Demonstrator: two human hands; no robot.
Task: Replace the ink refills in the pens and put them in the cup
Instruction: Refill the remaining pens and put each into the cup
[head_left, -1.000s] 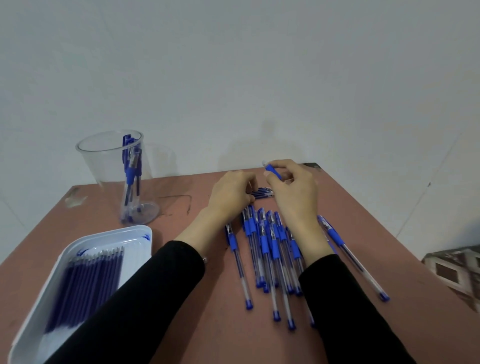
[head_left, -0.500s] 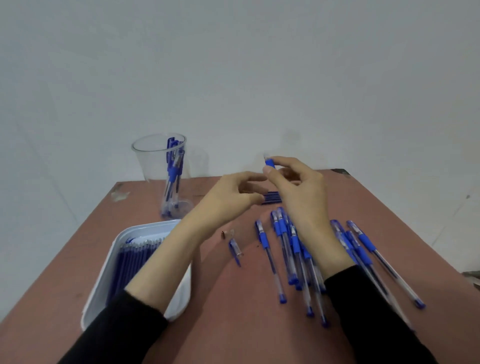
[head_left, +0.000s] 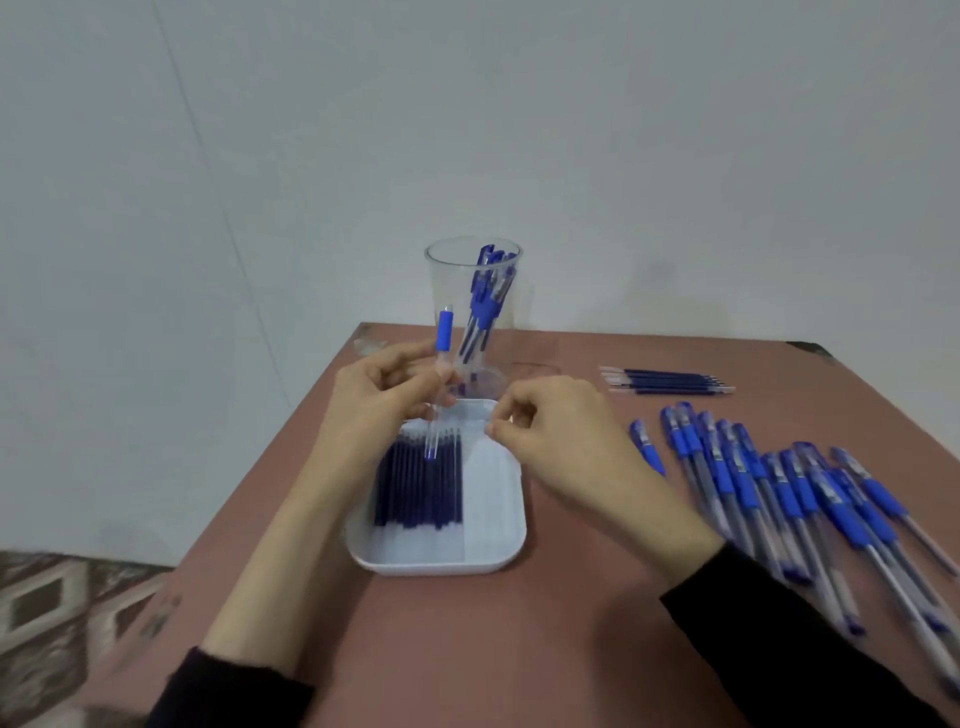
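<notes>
Over on your left there's a strip of patterned floor (head_left: 47, 613) past the edge of the reddish table (head_left: 467, 649). Your left hand (head_left: 379, 410) has its fingers curled round a pen (head_left: 441, 374), gripping it about midway along the clear barrel. The pen stands nearly upright with the blue grip on top. Its lower end hangs over the new refills (head_left: 421, 488), though I can't tell if it actually touches them.

Those refills lie side by side in the left half of the white tray (head_left: 441, 565), which sits mid-table right in front of you. Just behind the tray is the clear cup (head_left: 441, 280), upright, with a handful of finished pens (head_left: 485, 296) leaning toward its right side.

Your right hand (head_left: 566, 447) is over the tray's far right corner. Its fingers are curled in and the thumb and forefinger tips are pressed together. It's too blurry to say whether there's anything pinched between them.

Further right, near the far edge, a short row of loose refills (head_left: 670, 382) lies flat on the table. Closer to you on the right is the pile of pens (head_left: 769, 493), all roughly parallel with their caps pointing away from you. That whole area is pretty smeared.
</notes>
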